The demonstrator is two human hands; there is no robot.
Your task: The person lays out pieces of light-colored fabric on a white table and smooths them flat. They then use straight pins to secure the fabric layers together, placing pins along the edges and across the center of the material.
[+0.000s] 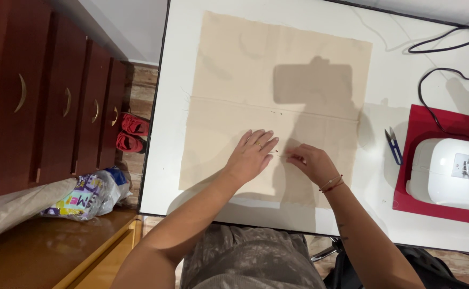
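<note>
A large beige cloth (277,69) lies flat on the white table (389,69), with a seam line running across its middle. My left hand (251,155) rests palm-down on the cloth's near half, fingers spread. My right hand (310,160) is just to its right, fingertips pinched on a thin pin (275,152) that lies on the fabric between the two hands. The pin is small and hard to make out.
A white sewing machine (451,171) sits on a red mat (432,126) at the right, its black cable (437,64) looping behind. Small blue snips (394,144) lie beside the mat. A dark red drawer unit (47,101), red shoes (131,134) and a plastic bag (87,195) are at left.
</note>
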